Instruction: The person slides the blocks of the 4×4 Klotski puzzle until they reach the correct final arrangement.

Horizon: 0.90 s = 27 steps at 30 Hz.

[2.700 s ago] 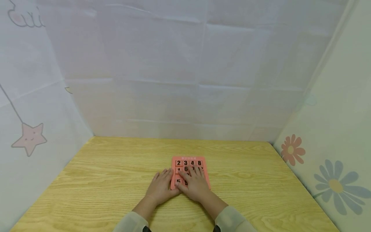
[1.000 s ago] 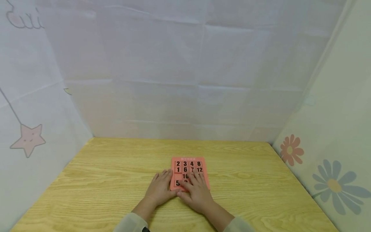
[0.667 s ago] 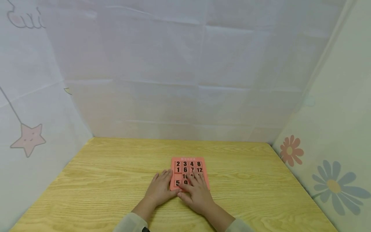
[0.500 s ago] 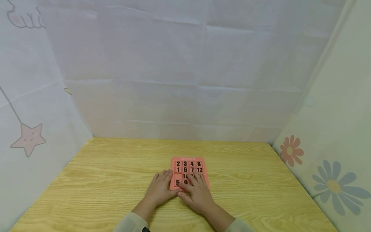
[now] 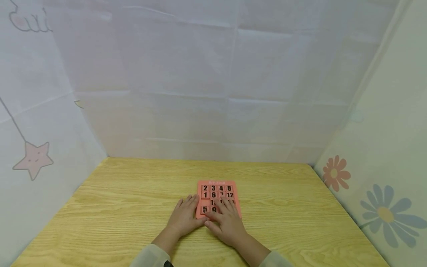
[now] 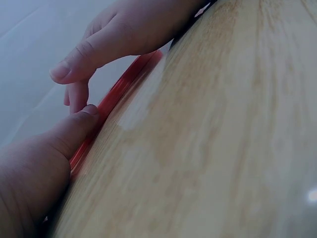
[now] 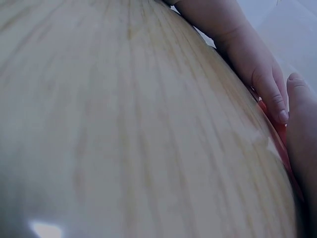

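Observation:
A pink sliding number puzzle (image 5: 213, 188) lies flat on the wooden table. Its top row reads 2, 3, 4, 8, and the left cell of the third row is a bare slot. My left hand (image 5: 183, 218) holds the puzzle's near left corner, fingers along the left side and thumb at the near edge. Over the lower right tiles rests my right hand (image 5: 227, 222), fingers spread and extended, covering several numbers. Its index finger touches around the third row, with the thumb by the near edge. In the left wrist view the left thumb (image 6: 74, 129) meets the red edge.
The wood-grain table (image 5: 133, 185) spreads around the puzzle on all sides. Pale cloth walls stand behind it (image 5: 213, 92) and on both sides, printed with a pink star (image 5: 33, 160) at left and a blue flower (image 5: 387, 214) at right.
Since the oldest frame my right hand has drawn back toward me, uncovering the 7, the 12 and part of the third row. Over the last second both hands have stayed almost still.

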Each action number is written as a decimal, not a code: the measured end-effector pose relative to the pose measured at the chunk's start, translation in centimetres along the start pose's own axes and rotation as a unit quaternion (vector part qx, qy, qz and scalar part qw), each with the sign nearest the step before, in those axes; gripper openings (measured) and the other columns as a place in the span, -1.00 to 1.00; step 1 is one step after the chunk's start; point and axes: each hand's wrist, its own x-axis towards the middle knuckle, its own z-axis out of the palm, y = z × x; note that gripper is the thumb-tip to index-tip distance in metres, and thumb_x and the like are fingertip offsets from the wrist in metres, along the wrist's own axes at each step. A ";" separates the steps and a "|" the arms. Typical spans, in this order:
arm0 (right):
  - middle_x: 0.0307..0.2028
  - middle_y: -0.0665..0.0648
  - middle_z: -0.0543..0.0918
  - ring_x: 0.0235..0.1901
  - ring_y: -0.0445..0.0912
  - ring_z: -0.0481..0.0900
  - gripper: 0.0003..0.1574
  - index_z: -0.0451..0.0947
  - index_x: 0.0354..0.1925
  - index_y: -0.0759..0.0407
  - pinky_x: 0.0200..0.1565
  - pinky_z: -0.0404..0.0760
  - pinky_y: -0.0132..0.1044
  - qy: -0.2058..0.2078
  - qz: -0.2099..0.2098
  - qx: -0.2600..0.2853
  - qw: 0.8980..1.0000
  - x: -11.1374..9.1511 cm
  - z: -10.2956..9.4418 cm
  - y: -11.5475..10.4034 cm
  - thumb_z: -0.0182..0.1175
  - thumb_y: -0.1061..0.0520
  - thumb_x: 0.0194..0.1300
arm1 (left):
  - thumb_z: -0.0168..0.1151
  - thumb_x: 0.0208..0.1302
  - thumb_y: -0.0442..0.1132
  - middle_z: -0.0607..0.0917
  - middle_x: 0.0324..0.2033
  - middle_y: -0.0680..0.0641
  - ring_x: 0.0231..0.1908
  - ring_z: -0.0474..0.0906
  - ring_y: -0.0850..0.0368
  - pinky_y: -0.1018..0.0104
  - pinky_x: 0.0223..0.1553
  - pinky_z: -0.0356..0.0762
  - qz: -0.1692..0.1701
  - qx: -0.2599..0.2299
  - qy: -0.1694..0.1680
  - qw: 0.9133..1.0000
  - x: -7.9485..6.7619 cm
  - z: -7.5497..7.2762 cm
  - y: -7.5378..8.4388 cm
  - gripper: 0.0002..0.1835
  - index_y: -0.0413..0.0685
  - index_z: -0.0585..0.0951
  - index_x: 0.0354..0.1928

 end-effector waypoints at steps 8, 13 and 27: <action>0.40 0.17 0.37 0.45 0.25 0.17 -0.47 0.61 0.15 -0.27 0.42 0.12 0.32 -0.008 0.004 -0.003 1.000 0.0 0.0 0.0 -0.07 -0.36 0.42 | 0.17 0.16 0.39 0.34 0.42 -0.22 0.46 0.16 -0.19 -0.18 0.50 0.00 0.001 -0.003 0.000 1.000 0.1 0.2 -0.2 0.02 -0.24 0.27 0.44; 0.43 0.17 0.32 0.48 0.25 0.11 -0.39 0.53 0.24 -0.28 0.46 0.05 0.28 -0.030 0.024 -0.004 0.999 0.1 0.0 -0.1 -0.13 -0.41 0.42 | 0.16 0.15 0.43 0.34 0.41 -0.23 0.46 0.17 -0.20 -0.18 0.50 0.01 0.004 -0.001 0.003 1.000 0.1 0.3 -0.2 0.05 -0.24 0.27 0.44; 0.49 0.20 0.20 0.52 0.25 -0.06 -0.23 0.43 0.33 -0.23 0.50 -0.06 0.25 -0.068 0.062 -0.007 0.996 0.6 0.1 -0.4 -0.23 -0.51 0.39 | 0.12 0.12 0.49 0.30 0.45 -0.21 0.48 0.11 -0.19 -0.17 0.51 -0.05 -0.002 -0.012 -0.005 1.000 0.1 0.2 -0.2 0.10 -0.23 0.24 0.46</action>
